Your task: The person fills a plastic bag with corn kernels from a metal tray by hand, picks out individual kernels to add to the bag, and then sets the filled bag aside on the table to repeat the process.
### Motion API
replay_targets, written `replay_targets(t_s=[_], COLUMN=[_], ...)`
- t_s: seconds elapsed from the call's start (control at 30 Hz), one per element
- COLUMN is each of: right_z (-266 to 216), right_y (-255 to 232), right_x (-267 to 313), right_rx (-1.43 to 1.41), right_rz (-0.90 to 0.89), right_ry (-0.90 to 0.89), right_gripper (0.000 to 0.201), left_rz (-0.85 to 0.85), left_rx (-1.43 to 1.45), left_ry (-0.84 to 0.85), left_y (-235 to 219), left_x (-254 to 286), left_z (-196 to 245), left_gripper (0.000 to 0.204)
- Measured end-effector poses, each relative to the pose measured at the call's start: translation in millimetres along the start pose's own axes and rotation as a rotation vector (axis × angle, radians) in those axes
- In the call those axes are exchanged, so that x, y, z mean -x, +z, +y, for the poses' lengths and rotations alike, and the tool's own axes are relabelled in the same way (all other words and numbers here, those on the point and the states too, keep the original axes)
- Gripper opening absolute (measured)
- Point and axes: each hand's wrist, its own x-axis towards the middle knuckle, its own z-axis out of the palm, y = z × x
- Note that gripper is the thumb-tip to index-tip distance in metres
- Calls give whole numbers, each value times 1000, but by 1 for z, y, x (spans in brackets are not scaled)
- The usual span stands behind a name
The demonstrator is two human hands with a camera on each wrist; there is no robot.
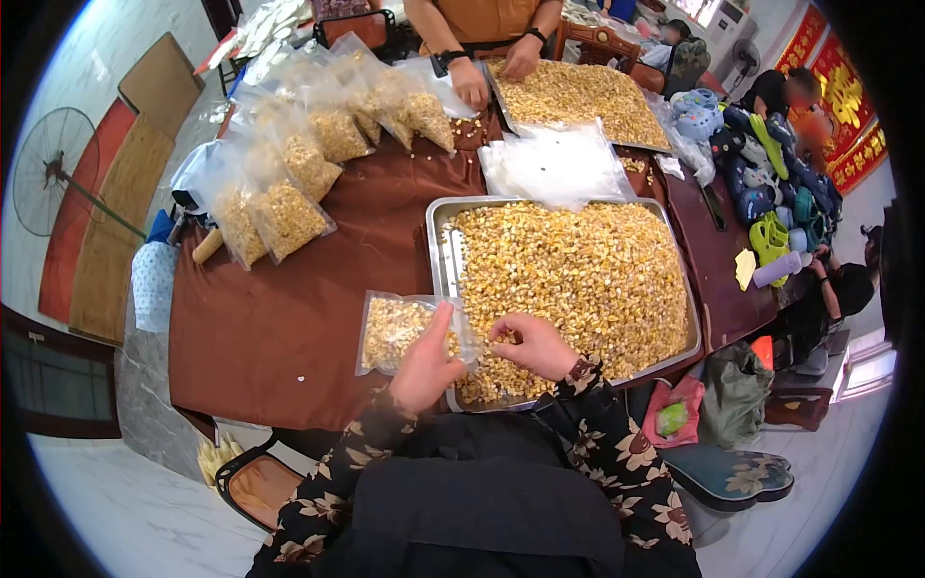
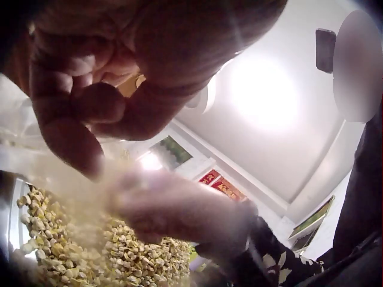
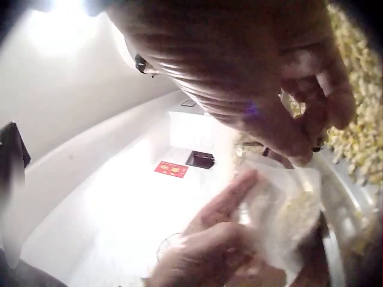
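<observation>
My left hand [image 1: 424, 364] grips a clear plastic bag [image 1: 385, 332] of dried corn kernels at the tray's left edge. In the right wrist view the bag [image 3: 293, 209] is tilted, with the left hand's thumb and fingers at its side. My right hand [image 1: 540, 349] is over the near-left part of the metal tray [image 1: 436, 250], thumb and index finger curled toward each other. Its fingertips [image 3: 302, 158] come right at the bag's upper edge in the right wrist view; I cannot tell what they pinch. Loose yellow corn [image 1: 578, 289] fills most of the tray.
Several filled bags [image 1: 289, 217] stand at the back left on the brown tablecloth [image 1: 260, 337]. Flat empty bags [image 1: 554, 164] lie behind my tray. Across the table a person's hands [image 1: 472, 85] are beside a second corn tray [image 1: 578, 101]. Clogs [image 1: 766, 236] are heaped at right.
</observation>
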Motion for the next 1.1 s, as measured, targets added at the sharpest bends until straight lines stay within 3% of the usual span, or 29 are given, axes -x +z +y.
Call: replay_targets(t_s=[0.07, 0.2, 0.27, 0.33, 0.4, 0.47, 0.53, 0.6, 0.63, 0.73, 0.87, 1.03, 1.1], right_z=[-20, -18, -30, -33, -25, -7, 27, 46, 38, 41, 46, 63, 77], right_y=[0, 21, 17, 14, 11, 12, 23, 32, 32, 40, 54, 64, 64], right_x=[-1, -11, -10, -9, -8, -9, -5, 3, 6, 8, 13, 13, 9], right_rx=[-128, -206, -201, -340, -337, -10, 88, 477, 524, 628, 626, 516, 382], right_rz=[-17, 62, 15, 18, 57, 221, 181, 84, -49, -175, -298, -259, -179], right_ry=[86, -149, -95, 58, 63, -87, -16, -97, 31, -4, -29, -48, -39], right_gripper=[20, 23, 26, 28, 25, 20, 21, 32, 38, 37, 38, 29, 26], left_rz=[-19, -6, 51, 57, 56, 56, 55, 54, 59, 56, 28, 57, 24], left_rx=[125, 103, -42, 7, 56, 50, 44, 37, 42, 26, 155, 148, 125], left_ry=[-19, -12, 68, 69, 73, 79, 85, 90, 94, 94, 25, 69, 10], left_y=[2, 1, 3, 4, 5, 5, 6, 6, 6, 5, 2, 4, 1], left_x=[-1, -2, -2, -2, -2, -3, -3, -3, -3, -2, -1, -2, 0], left_z=[-2, -4, -12, -16, -18, -20, -22, -23, -23, -21, -4, -10, -5], left_gripper=[72, 72, 78, 78, 78, 78, 78, 78, 78, 78, 78, 78, 78])
